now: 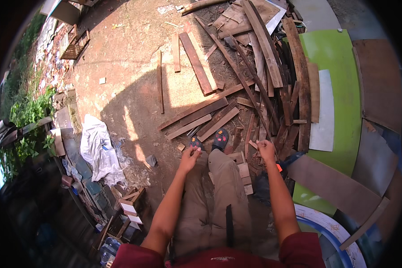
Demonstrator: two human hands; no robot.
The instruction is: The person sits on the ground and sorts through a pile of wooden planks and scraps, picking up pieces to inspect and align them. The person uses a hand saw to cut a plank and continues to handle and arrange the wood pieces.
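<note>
My left hand [191,158] is closed, thumb and fingers pinched together above my left shoe [196,141]; anything between them is too small to make out. My right hand [266,151] is also closed in a pinch, over the wood scraps at the right. A small pale wood piece [253,144] shows right at its fingertips; I cannot tell whether it is gripped or lies on the ground behind. Beyond my feet, several brown planks [196,117] lie side by side, slanting across the dirt. My right shoe [220,139] touches the near ends of these boards.
A large heap of long boards [265,49] rises at the right, beside a green panel [332,111] with a white sheet on it. Loose planks [196,62] lie farther ahead. At the left are a white cloth [98,145], a grey stone [151,160] and a wooden crate [73,43].
</note>
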